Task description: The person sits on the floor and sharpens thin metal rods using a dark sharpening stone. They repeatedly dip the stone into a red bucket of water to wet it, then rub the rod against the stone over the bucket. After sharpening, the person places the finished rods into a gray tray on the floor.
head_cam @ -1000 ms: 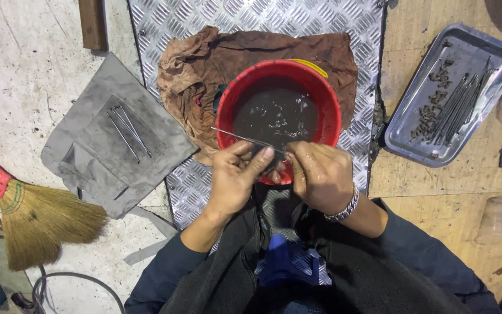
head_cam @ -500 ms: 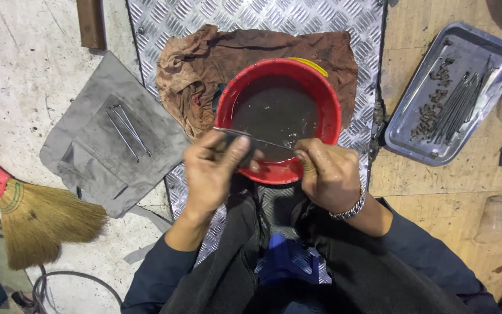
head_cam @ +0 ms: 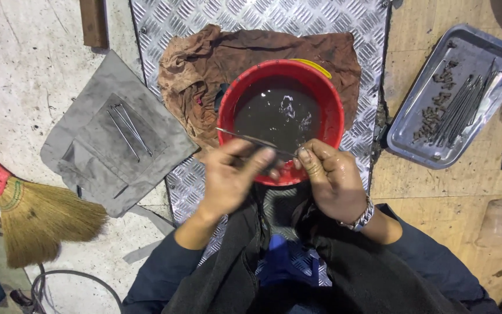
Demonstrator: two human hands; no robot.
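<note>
- My left hand has slid left along the thin metal rod since half a second back; more of the rod's tip now pokes out past it toward the bowl's left rim.
- Right hand has barely shifted, fingers pinched shut on the rod's right end.
- Left fingers are clamped round the rod mid-length, with what looks like a dark scrap of cloth, hard to tell.
- Rod sits level over the near edge of the red bowl, above the dark liquid.
- Risk: wet, oily fingers, so the rod could slip into the liquid or jab my palm.
- Risk: leaning on the rim could tip the bowl onto the brown rag.
- Cleaned rods on the grey cloth and the steel tray look unchanged.
</note>
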